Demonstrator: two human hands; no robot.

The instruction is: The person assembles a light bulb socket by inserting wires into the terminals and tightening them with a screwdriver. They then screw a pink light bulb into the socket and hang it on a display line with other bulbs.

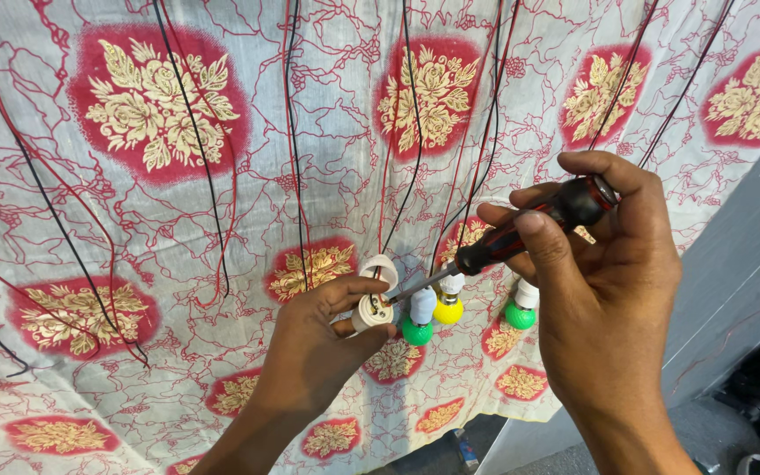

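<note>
My left hand [314, 343] grips a white bulb holder [374, 308] between thumb and fingers, in front of a hanging white cloth with red and gold flower prints [160, 114]. A loose white ring [381, 266] sits just above the holder. My right hand [604, 290] holds a black and red screwdriver [521, 230], its metal tip pressed into the holder. Red and black wires [295, 149] hang down the cloth toward the holder.
Small bulbs dangle on white holders just right of the screwdriver: a green one [416, 331], a yellow one [448, 310] and another green one [521, 314]. A grey wall [741, 273] stands at the right. More wires [10, 176] hang at the left.
</note>
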